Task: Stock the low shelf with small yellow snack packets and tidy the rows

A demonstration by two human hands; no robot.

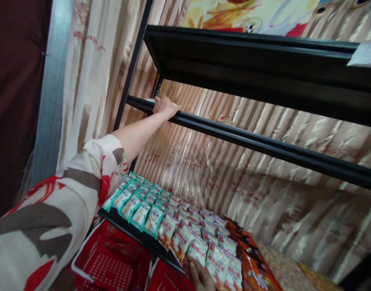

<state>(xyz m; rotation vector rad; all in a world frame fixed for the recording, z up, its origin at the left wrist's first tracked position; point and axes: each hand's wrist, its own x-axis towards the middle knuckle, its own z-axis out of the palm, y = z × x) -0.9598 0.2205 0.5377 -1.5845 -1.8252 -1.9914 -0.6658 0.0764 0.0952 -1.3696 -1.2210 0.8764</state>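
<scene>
My left hand (164, 106) reaches over the front of the black middle shelf (227, 131) near its left end. Its thumb points right, the other fingers are partly hidden, and something whitish shows beside them. Low in view my right hand (199, 275) has its fingers closed at the lower end of a white-and-orange snack bag (181, 239) in the front row. Teal-and-white snack bags (139, 215) stand in rows to the left of it. More white-and-red snack bags (217, 264) lie just to the right of that hand.
A red basket (112, 254) with a white handle stands below the lower shelf, beside another red basket (170, 279). Orange snack bags (255, 266) lie to the right. A black upper shelf (249, 68) overhangs, with a striped curtain (197, 161) behind.
</scene>
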